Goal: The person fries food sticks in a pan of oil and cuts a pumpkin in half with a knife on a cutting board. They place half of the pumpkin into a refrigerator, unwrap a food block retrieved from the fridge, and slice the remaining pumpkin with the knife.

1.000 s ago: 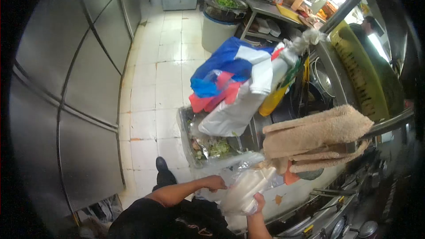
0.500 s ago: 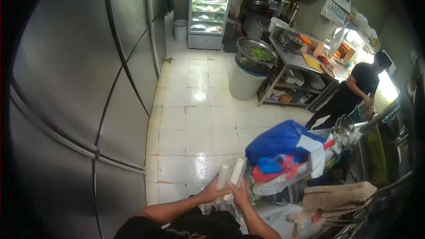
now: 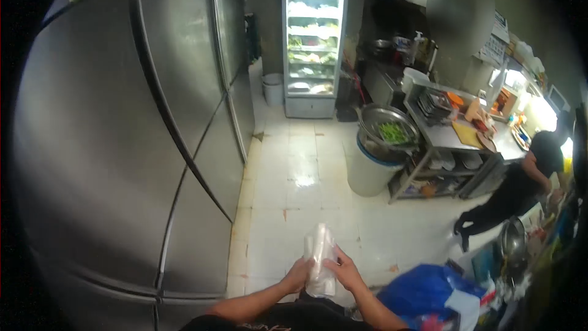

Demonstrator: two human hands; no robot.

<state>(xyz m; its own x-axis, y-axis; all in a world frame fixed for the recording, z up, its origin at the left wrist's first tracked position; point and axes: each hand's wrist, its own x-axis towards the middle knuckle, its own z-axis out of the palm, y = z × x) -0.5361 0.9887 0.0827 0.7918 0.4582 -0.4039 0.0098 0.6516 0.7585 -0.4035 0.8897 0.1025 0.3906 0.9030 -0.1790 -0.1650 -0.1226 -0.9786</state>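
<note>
A clear plastic package of white rolls (image 3: 320, 250) is in front of my body, between my two hands. My left hand (image 3: 297, 274) grips its near left side. On the opposite side, the fingers of my right hand (image 3: 346, 271) close round it. What the rolls are made of I cannot tell. Below and to the right lies a blue plastic bag (image 3: 422, 291), apart from my right hand.
Steel cabinets (image 3: 110, 116) line the left. A lit glass-door fridge (image 3: 311, 49) stands at the far end. A steel bowl of greens (image 3: 392, 133) rests on a white bin (image 3: 370, 175) beside a steel table (image 3: 444, 133). A co-worker (image 3: 520, 187) stands at the right.
My view has lifted and swung left, so the room sits lower and further right. The package has turned more upright, still in both hands. The co-worker leans further over the counter.
</note>
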